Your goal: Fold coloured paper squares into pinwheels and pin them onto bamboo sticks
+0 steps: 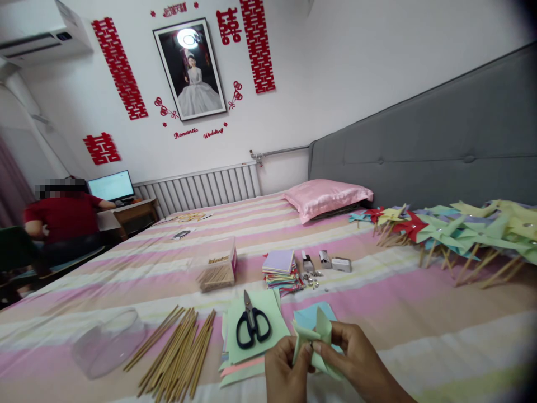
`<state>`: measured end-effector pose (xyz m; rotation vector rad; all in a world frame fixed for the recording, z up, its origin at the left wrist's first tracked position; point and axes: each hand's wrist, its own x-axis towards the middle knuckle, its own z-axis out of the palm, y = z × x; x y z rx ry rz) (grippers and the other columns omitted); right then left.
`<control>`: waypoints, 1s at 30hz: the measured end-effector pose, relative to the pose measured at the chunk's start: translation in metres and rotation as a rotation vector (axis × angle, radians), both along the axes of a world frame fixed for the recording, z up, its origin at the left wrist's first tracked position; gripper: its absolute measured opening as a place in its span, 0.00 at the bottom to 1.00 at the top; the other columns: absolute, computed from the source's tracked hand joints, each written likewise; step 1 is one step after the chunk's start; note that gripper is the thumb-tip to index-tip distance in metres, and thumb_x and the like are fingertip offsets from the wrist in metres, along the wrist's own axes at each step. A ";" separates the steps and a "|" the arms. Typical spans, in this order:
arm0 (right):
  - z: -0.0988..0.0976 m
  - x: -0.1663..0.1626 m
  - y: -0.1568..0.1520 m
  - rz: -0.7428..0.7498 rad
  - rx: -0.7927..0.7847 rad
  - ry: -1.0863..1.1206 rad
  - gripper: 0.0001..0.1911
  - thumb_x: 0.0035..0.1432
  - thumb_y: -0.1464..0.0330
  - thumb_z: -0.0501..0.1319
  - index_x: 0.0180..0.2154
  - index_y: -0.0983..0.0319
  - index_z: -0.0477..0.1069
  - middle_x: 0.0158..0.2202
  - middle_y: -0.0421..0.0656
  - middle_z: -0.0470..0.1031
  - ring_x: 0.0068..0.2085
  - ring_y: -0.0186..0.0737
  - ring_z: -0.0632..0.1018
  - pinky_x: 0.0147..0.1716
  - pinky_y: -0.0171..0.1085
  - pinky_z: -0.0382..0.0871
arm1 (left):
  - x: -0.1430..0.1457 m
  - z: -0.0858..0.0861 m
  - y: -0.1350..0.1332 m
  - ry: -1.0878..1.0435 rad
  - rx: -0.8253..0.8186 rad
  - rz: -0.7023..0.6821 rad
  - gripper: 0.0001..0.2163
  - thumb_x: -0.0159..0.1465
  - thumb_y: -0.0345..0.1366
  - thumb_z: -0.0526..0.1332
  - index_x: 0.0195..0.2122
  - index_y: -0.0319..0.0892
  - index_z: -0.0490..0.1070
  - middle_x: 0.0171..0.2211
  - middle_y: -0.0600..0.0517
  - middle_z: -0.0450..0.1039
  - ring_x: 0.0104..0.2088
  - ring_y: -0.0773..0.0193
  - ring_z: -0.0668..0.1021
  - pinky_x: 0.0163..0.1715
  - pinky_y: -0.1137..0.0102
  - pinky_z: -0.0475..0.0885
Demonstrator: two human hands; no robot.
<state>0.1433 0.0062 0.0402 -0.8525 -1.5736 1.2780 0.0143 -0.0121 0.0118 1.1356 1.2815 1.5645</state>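
Both my hands work at the bottom middle, over the striped bed sheet. My left hand (pixel 285 372) and my right hand (pixel 356 364) pinch a folded light-green paper pinwheel (pixel 314 344) between their fingers. A light-blue paper sheet (pixel 308 314) lies just beyond it. Black-handled scissors (pixel 251 324) rest on a green paper sheet (pixel 251 344) left of my hands. A loose pile of wooden sticks (pixel 178 352) lies further left.
A stack of coloured paper (pixel 279 268), small metal boxes (pixel 331 261) and a box of sticks (pixel 218 271) sit mid-bed. Finished pinwheels (pixel 457 232) pile up at the right by the grey headboard. A pink pillow (pixel 325 197), a clear lid (pixel 107 341), and a seated person (pixel 62 221) at a desk are also there.
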 end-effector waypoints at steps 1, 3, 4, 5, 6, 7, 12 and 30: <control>0.000 0.000 0.000 0.002 -0.004 0.005 0.09 0.51 0.69 0.59 0.30 0.68 0.75 0.28 0.45 0.76 0.33 0.44 0.74 0.34 0.36 0.67 | 0.000 0.000 0.000 0.003 0.002 0.004 0.13 0.47 0.43 0.67 0.17 0.36 0.73 0.12 0.52 0.70 0.16 0.68 0.69 0.17 0.75 0.65; 0.000 0.000 0.000 0.007 -0.006 0.015 0.09 0.51 0.69 0.59 0.30 0.68 0.75 0.28 0.45 0.76 0.34 0.44 0.74 0.35 0.36 0.67 | 0.000 0.000 0.000 -0.005 0.000 0.009 0.13 0.47 0.42 0.67 0.17 0.36 0.73 0.13 0.52 0.71 0.16 0.68 0.69 0.18 0.75 0.65; 0.001 0.000 0.000 0.007 -0.004 0.017 0.09 0.51 0.69 0.59 0.30 0.68 0.75 0.28 0.45 0.76 0.34 0.45 0.74 0.35 0.37 0.67 | 0.001 0.000 0.000 -0.014 -0.005 0.011 0.13 0.47 0.42 0.67 0.17 0.36 0.73 0.13 0.52 0.71 0.16 0.68 0.69 0.18 0.75 0.66; 0.001 0.000 0.000 0.003 -0.001 0.018 0.09 0.51 0.68 0.59 0.30 0.68 0.75 0.28 0.45 0.76 0.34 0.45 0.74 0.36 0.37 0.67 | 0.001 0.001 0.000 -0.025 -0.009 0.013 0.13 0.47 0.42 0.67 0.17 0.36 0.73 0.13 0.52 0.71 0.16 0.68 0.70 0.18 0.75 0.66; 0.001 -0.001 0.000 -0.001 0.004 0.016 0.09 0.51 0.68 0.59 0.30 0.68 0.75 0.28 0.45 0.76 0.35 0.45 0.74 0.36 0.37 0.67 | 0.001 0.001 0.000 -0.036 -0.012 0.014 0.13 0.47 0.42 0.67 0.18 0.36 0.74 0.14 0.52 0.71 0.16 0.68 0.70 0.18 0.75 0.66; 0.002 -0.001 0.000 -0.005 0.009 0.011 0.09 0.52 0.68 0.59 0.30 0.68 0.74 0.28 0.45 0.76 0.34 0.44 0.74 0.35 0.37 0.67 | 0.001 0.002 0.000 -0.045 -0.012 0.013 0.13 0.46 0.42 0.68 0.18 0.36 0.74 0.14 0.52 0.72 0.17 0.68 0.70 0.18 0.75 0.67; 0.004 -0.001 -0.001 -0.020 0.018 -0.006 0.10 0.51 0.67 0.59 0.28 0.67 0.74 0.27 0.44 0.75 0.33 0.44 0.74 0.34 0.36 0.67 | 0.001 0.003 0.000 -0.071 -0.008 0.001 0.14 0.45 0.44 0.68 0.21 0.36 0.74 0.15 0.51 0.73 0.17 0.67 0.72 0.18 0.75 0.68; -0.014 -0.004 0.006 0.048 -0.183 0.180 0.13 0.47 0.63 0.64 0.28 0.68 0.73 0.26 0.45 0.77 0.30 0.42 0.76 0.30 0.35 0.69 | 0.000 0.003 -0.001 -0.055 0.024 -0.029 0.11 0.48 0.40 0.68 0.21 0.35 0.73 0.16 0.52 0.72 0.18 0.69 0.70 0.19 0.76 0.66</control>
